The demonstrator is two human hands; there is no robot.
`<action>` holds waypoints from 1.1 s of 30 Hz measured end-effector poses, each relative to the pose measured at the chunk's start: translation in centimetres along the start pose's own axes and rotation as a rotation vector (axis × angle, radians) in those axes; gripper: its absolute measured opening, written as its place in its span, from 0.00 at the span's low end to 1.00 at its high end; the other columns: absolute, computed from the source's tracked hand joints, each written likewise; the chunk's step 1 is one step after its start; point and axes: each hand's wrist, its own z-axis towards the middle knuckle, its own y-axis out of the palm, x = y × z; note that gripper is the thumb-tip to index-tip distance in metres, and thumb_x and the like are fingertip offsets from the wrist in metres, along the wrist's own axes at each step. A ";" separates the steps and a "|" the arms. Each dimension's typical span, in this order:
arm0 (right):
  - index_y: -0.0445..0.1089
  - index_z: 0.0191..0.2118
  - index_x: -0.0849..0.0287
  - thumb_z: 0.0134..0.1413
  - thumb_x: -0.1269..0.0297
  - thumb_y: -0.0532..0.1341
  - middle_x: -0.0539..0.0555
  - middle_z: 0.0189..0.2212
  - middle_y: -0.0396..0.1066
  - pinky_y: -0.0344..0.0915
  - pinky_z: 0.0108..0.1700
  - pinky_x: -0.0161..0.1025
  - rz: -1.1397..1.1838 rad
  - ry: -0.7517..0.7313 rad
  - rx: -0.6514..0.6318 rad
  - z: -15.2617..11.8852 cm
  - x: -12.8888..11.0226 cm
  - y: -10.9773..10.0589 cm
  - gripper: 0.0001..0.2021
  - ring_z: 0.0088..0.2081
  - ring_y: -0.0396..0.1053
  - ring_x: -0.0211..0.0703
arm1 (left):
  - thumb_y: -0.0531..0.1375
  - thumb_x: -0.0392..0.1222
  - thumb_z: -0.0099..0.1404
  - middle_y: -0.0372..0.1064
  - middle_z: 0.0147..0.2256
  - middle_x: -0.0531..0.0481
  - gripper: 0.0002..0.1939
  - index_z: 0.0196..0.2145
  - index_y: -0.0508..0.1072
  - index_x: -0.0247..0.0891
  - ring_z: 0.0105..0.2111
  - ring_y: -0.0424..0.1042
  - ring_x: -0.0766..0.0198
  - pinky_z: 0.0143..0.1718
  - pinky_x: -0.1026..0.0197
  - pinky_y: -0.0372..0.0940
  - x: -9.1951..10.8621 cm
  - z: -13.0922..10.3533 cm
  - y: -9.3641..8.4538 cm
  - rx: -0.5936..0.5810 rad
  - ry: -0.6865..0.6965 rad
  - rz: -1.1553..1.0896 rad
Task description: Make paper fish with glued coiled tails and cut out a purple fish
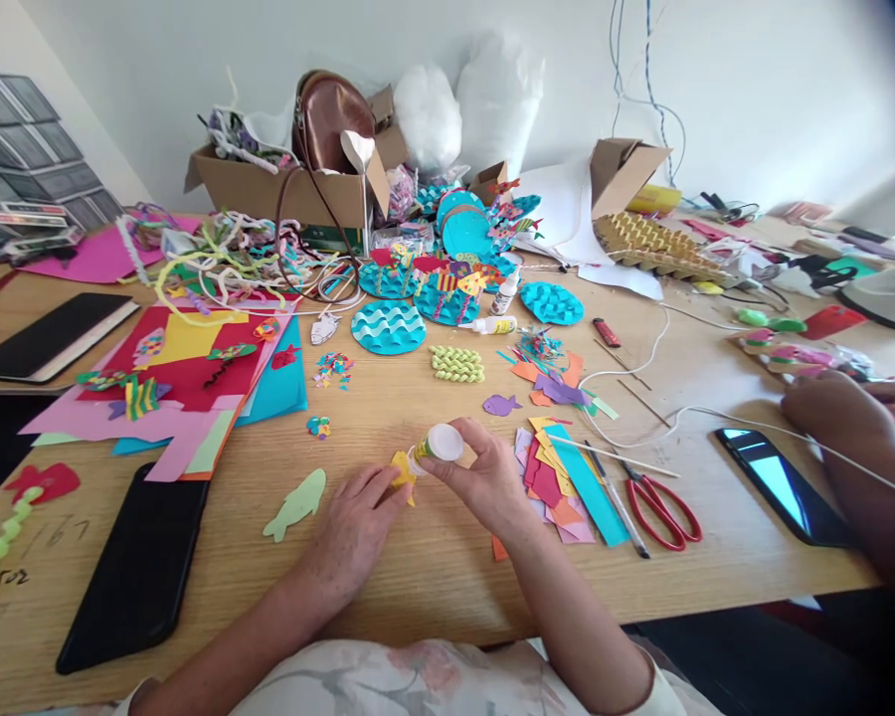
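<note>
In the head view my right hand point(484, 477) is closed around a small white glue bottle point(442, 444), tipped over with its round base toward me. The bottle's nozzle end is hidden and points down at a yellow paper cutout point(403, 471). My left hand point(354, 522) holds that cutout against the table with its fingertips, covering part of it. A pale green paper fish point(296, 505) lies left of my left hand. Beyond my hands are a purple paper fish point(502, 405) and a small pile of colored paper bits point(318, 428).
Red-handled scissors point(663, 509), a pen point(618, 502) and paper scraps point(548, 477) lie to the right. Phones point(138, 567) point(783, 487) rest on both sides. Blue wavy discs point(388, 326) and another glue bottle point(492, 325) stand farther back. Another person's arm point(850, 438) reaches in at right.
</note>
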 end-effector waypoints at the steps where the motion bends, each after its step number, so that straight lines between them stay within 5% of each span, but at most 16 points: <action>1: 0.64 0.25 0.58 0.45 0.60 0.65 0.47 0.23 0.64 0.56 0.31 0.35 -0.010 -0.006 -0.003 0.0 -0.1 0.0 0.10 0.28 0.62 0.39 | 0.55 0.28 0.61 0.67 0.47 0.45 0.15 0.45 0.70 0.38 0.47 0.63 0.55 0.43 0.52 0.65 0.0 0.0 0.0 -0.004 0.002 -0.001; 33: 0.60 0.18 0.57 0.45 0.60 0.62 0.47 0.18 0.62 0.55 0.26 0.34 -0.020 -0.081 0.051 0.4 -0.3 1.3 0.13 0.24 0.60 0.37 | 0.53 0.29 0.63 0.68 0.47 0.46 0.15 0.45 0.70 0.40 0.48 0.62 0.56 0.46 0.52 0.63 0.3 -0.1 0.1 -0.018 -0.061 -0.029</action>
